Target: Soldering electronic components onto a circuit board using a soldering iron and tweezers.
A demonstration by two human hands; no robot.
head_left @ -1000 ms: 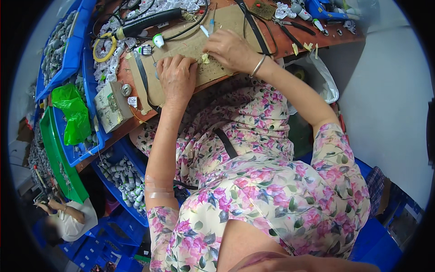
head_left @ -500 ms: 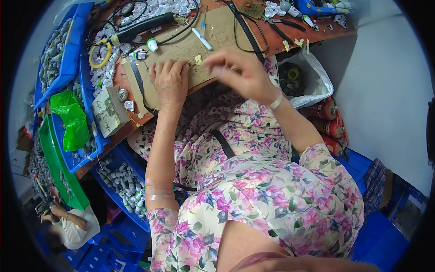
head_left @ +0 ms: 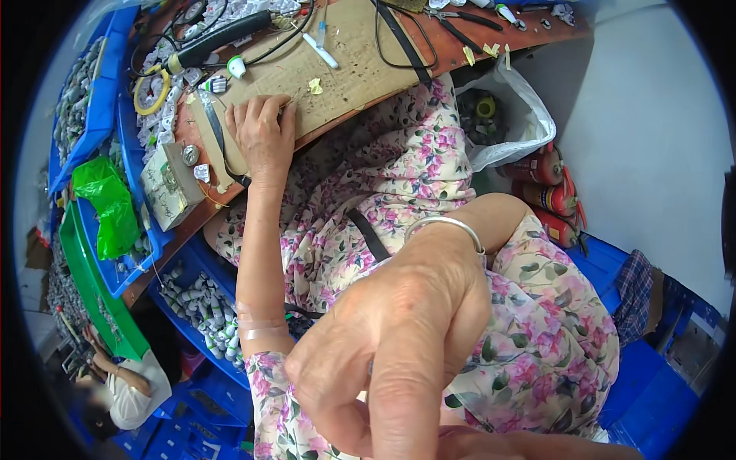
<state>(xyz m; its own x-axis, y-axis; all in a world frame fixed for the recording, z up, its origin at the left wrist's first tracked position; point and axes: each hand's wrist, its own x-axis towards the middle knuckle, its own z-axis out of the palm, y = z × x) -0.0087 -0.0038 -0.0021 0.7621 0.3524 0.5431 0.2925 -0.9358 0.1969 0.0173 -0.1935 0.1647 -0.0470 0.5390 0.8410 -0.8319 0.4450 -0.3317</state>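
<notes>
My left hand (head_left: 263,142) rests near the left front part of a brown cardboard sheet (head_left: 349,77) on the table. Its fingers are bent and close together, and whatever may lie under them is hidden. My right hand (head_left: 399,322) is raised away from the table, very large in view. Its index finger is stretched out while other fingers curl; nothing shows in it. On the cardboard lie a white pen-like tool (head_left: 320,50) and a yellowish scrap (head_left: 315,87). A white-and-green bulb-shaped piece (head_left: 236,67) and a second small piece (head_left: 215,84) sit beyond my left hand.
Left of the cardboard are a yellow tape roll (head_left: 152,92), a small box (head_left: 170,186) and blue trays (head_left: 86,115) of parts. Pliers (head_left: 460,31) lie at the far right. A white bag (head_left: 537,115) and red fire extinguishers (head_left: 548,192) stand below. Another person (head_left: 126,391) sits lower left.
My right hand has left the space over the cardboard and come up close, toward the lower middle. My left hand stays on the cardboard. The whole view has shifted slightly.
</notes>
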